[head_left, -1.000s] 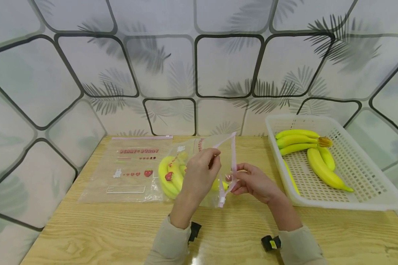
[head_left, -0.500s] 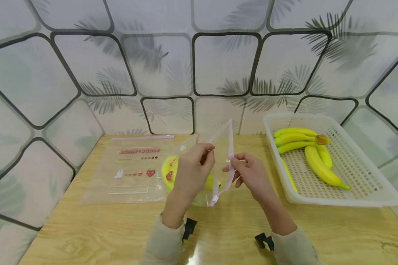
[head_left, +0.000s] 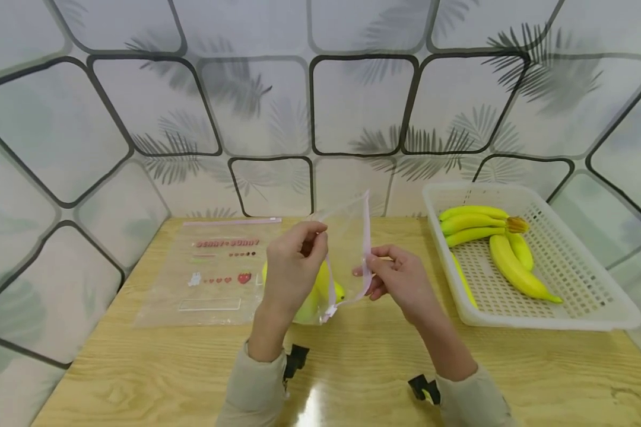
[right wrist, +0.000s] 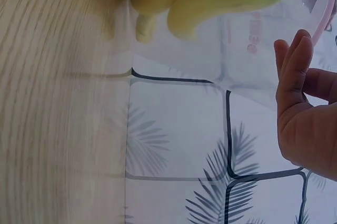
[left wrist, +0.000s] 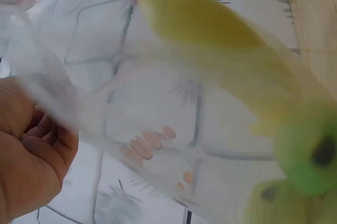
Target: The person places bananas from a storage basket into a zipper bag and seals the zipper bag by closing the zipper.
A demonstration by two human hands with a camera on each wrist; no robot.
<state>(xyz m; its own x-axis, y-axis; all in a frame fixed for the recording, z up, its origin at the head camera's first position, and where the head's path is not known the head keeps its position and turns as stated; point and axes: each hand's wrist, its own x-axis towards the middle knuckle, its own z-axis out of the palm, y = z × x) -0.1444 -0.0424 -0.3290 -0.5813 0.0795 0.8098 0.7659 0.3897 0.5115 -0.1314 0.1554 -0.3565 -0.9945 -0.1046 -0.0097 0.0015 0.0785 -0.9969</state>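
A clear zip bag (head_left: 347,234) with a pink zip strip stands on its side between the hands, its mouth facing right and spread apart. Inside lie yellow bananas (head_left: 324,280), partly behind the left hand; the left wrist view shows a banana (left wrist: 205,23) through the film. My left hand (head_left: 295,261) pinches one side of the bag's mouth with thumb and fingers. On the opposite side, my right hand (head_left: 397,279) holds the pink strip between thumb and fingers. The slider (head_left: 329,311) is at the lower corner of the mouth.
Flat on the wooden table (head_left: 139,379) at left lies another clear zip bag (head_left: 213,261) printed with red lettering and a strawberry. A white perforated basket (head_left: 550,325) at right contains several bananas (head_left: 518,270). A patterned cloth wall (head_left: 363,107) rises behind the table.
Both hands have shifted left with the bag, the left hand further. The right hand has risen slightly along the strip, and the mouth of the bag is spread wider.
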